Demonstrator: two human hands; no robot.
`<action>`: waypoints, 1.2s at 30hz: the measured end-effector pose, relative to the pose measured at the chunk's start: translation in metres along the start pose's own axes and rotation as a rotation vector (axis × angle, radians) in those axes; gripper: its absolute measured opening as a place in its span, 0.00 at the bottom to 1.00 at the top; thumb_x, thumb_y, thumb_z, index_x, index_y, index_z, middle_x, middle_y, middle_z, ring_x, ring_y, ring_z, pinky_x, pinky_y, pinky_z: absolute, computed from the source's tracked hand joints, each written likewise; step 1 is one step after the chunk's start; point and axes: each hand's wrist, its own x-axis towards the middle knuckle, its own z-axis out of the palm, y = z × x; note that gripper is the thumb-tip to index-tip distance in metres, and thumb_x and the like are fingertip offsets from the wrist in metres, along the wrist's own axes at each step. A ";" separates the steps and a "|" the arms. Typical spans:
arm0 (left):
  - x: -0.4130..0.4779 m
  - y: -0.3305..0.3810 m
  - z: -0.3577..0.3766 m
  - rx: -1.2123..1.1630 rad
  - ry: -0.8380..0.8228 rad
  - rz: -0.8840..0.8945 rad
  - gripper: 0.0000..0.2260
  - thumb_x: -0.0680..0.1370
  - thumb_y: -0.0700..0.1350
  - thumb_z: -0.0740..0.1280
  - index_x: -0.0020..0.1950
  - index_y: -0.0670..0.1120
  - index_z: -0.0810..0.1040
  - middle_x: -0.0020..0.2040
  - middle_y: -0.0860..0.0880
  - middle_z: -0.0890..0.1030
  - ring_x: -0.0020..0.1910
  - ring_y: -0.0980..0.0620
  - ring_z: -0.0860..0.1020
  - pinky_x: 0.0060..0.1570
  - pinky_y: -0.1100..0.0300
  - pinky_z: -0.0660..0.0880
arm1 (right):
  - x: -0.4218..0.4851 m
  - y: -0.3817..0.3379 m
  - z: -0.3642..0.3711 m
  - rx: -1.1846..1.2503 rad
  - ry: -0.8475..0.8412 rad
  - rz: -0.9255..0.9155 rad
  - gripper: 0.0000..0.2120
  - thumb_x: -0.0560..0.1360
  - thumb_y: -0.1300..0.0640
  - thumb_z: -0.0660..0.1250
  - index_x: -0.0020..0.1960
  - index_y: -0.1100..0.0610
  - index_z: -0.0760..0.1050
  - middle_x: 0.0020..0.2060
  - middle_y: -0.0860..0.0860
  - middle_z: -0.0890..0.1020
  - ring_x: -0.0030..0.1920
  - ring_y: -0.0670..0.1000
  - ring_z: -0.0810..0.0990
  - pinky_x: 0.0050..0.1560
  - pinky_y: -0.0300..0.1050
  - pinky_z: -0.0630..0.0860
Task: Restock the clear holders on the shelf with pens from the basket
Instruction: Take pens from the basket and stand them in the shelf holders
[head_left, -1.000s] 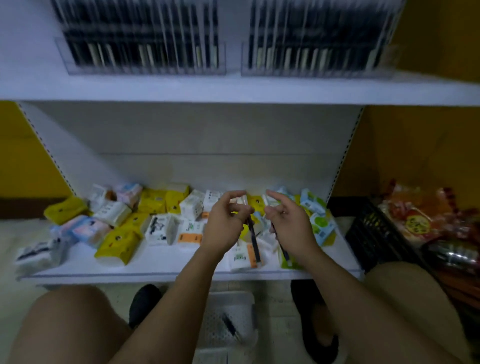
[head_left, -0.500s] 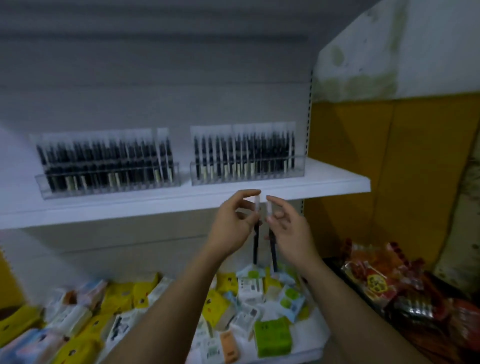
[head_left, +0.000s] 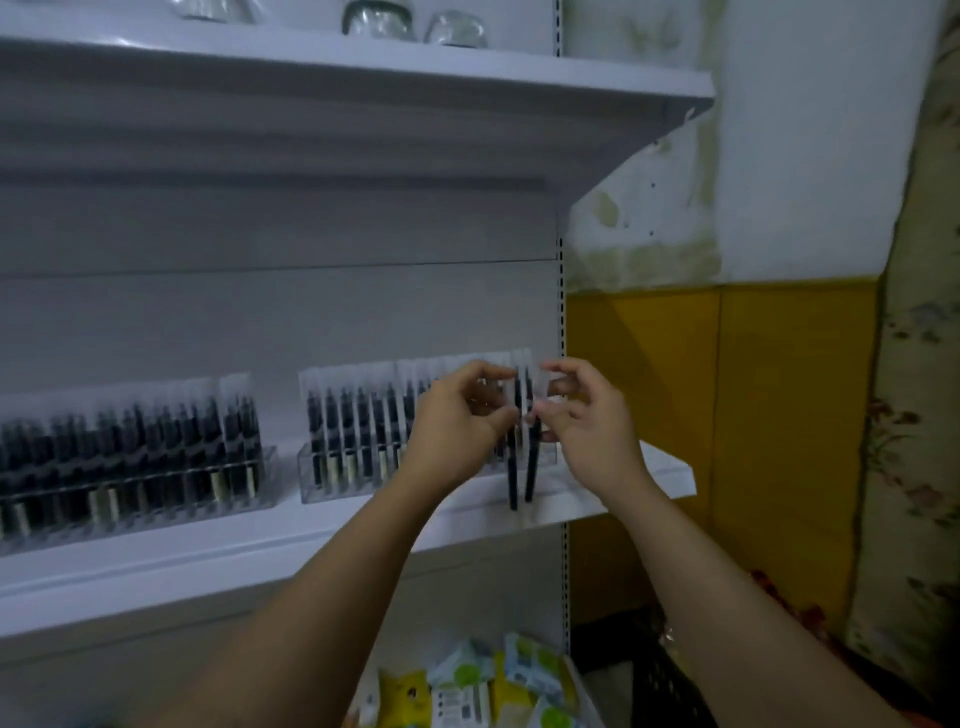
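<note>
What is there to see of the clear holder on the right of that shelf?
The right clear holder is a long, low tray of transparent plastic on the white shelf, packed with upright dark pens in clear sleeves. The left hand and right hand, pinching two more pens, cover its right end.

You have no text here that can be read. The packets at the bottom centre of the frame carry dark print, too blurred to make out. The pens in the holders at mid-frame show no legible lettering.
</note>
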 end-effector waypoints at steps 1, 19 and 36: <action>0.009 0.001 0.001 0.013 0.012 0.000 0.13 0.75 0.41 0.72 0.54 0.55 0.77 0.44 0.53 0.81 0.38 0.60 0.80 0.35 0.69 0.77 | 0.010 0.002 -0.002 0.008 0.023 -0.011 0.18 0.76 0.64 0.68 0.50 0.38 0.74 0.45 0.46 0.78 0.43 0.48 0.84 0.41 0.50 0.83; 0.112 -0.021 0.030 0.295 0.133 0.118 0.08 0.75 0.43 0.71 0.53 0.50 0.79 0.43 0.54 0.80 0.42 0.59 0.79 0.44 0.61 0.78 | 0.121 0.044 0.000 -0.052 0.150 -0.073 0.14 0.76 0.64 0.68 0.51 0.44 0.73 0.43 0.48 0.78 0.43 0.50 0.83 0.40 0.49 0.81; 0.120 -0.029 0.040 0.719 0.114 -0.039 0.08 0.78 0.50 0.65 0.57 0.54 0.76 0.53 0.53 0.81 0.58 0.49 0.75 0.71 0.41 0.57 | 0.096 0.070 -0.003 -0.478 -0.198 -0.005 0.24 0.78 0.61 0.65 0.69 0.41 0.68 0.43 0.44 0.78 0.42 0.43 0.77 0.35 0.33 0.68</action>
